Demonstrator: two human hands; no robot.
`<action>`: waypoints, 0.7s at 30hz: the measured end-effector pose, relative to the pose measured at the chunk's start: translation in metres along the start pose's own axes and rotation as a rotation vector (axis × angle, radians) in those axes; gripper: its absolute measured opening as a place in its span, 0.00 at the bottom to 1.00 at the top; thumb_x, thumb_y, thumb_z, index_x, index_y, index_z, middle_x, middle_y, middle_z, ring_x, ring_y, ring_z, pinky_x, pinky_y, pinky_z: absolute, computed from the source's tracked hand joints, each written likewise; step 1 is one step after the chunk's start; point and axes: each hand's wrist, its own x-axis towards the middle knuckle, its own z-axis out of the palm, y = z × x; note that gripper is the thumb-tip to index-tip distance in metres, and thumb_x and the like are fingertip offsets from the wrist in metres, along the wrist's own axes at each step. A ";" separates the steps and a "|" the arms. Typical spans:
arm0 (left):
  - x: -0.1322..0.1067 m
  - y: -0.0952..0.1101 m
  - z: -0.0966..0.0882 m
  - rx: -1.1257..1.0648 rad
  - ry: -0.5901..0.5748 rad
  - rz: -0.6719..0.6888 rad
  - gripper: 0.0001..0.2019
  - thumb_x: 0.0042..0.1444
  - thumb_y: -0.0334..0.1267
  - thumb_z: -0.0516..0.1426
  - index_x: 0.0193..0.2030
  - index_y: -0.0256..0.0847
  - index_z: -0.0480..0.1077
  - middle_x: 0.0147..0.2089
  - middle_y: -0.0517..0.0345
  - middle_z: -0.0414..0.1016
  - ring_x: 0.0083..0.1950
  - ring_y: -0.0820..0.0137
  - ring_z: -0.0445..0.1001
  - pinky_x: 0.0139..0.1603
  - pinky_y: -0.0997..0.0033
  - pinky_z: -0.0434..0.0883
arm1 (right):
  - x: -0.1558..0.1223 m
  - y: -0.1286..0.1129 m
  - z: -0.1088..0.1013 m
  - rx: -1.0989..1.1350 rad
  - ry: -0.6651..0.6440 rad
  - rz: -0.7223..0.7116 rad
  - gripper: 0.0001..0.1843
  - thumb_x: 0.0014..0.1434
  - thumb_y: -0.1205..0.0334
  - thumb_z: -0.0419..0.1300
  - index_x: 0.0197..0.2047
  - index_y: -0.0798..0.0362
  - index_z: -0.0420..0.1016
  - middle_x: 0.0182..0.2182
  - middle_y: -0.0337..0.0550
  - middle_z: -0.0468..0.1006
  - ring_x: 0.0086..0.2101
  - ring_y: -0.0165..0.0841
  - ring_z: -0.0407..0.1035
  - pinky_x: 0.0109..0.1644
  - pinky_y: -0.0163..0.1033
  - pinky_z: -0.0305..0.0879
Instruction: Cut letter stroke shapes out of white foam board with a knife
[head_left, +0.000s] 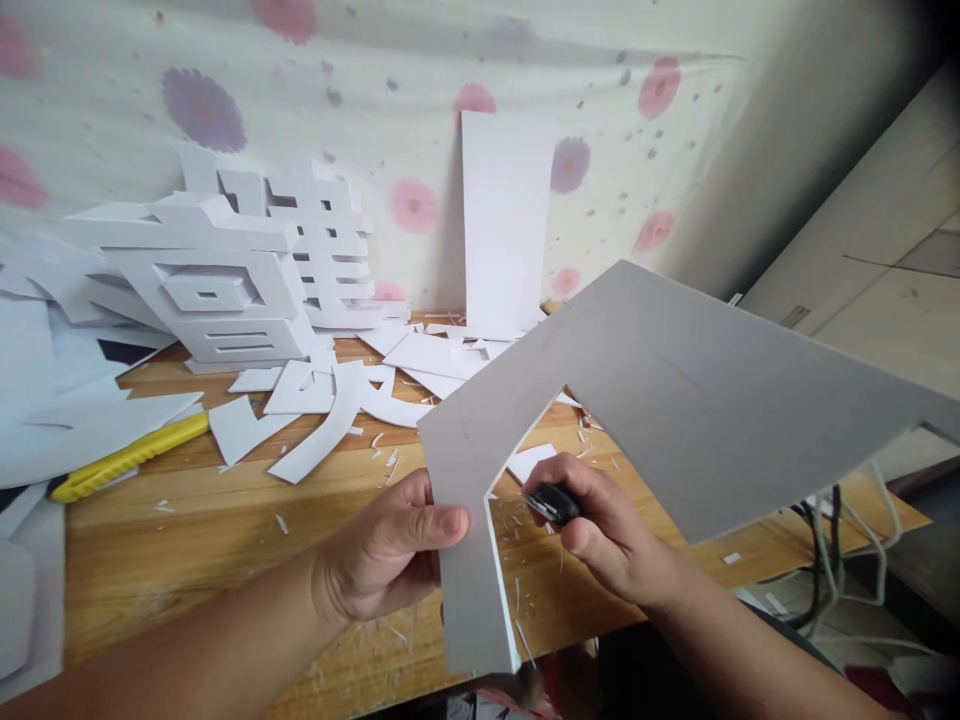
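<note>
My left hand [390, 555] is closed on the left edge of a large grey-white foam board piece [675, 400], thumb on top. The piece is shaped like a bent angle and is held up above the wooden table [187, 540]. My right hand [600, 535] is closed around a small black-handled cutter [551, 502], whose tip sits at the board's inner edge near the notch.
White foam scraps [322, 410] and slivers litter the table. A yellow utility knife [127, 458] lies at left. Stacked cut-out foam characters [217, 280] and an upright white board [504, 220] lean against the flowered wall. Cables [825, 540] hang off the table's right side.
</note>
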 end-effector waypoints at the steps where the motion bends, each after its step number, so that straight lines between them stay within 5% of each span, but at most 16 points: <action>1: 0.000 0.000 0.000 0.000 -0.004 -0.003 0.14 0.50 0.48 0.66 0.27 0.37 0.77 0.23 0.59 0.71 0.24 0.78 0.63 0.27 0.79 0.63 | 0.001 -0.001 0.000 0.032 -0.034 -0.009 0.26 0.66 0.37 0.46 0.44 0.51 0.70 0.33 0.42 0.71 0.32 0.33 0.66 0.37 0.38 0.62; 11: 0.000 0.000 0.001 -0.080 -0.135 -0.026 0.14 0.51 0.47 0.66 0.30 0.36 0.77 0.25 0.59 0.74 0.23 0.79 0.66 0.24 0.81 0.60 | 0.007 0.001 0.003 0.154 -0.149 0.093 0.33 0.66 0.35 0.45 0.44 0.56 0.76 0.24 0.41 0.71 0.25 0.30 0.66 0.29 0.36 0.61; 21: -0.002 -0.001 -0.002 -0.018 -0.104 -0.060 0.13 0.50 0.47 0.66 0.27 0.38 0.77 0.23 0.59 0.74 0.23 0.78 0.68 0.23 0.81 0.61 | 0.008 -0.003 0.006 0.193 -0.218 0.205 0.34 0.63 0.31 0.43 0.33 0.53 0.71 0.21 0.40 0.68 0.22 0.31 0.63 0.27 0.37 0.60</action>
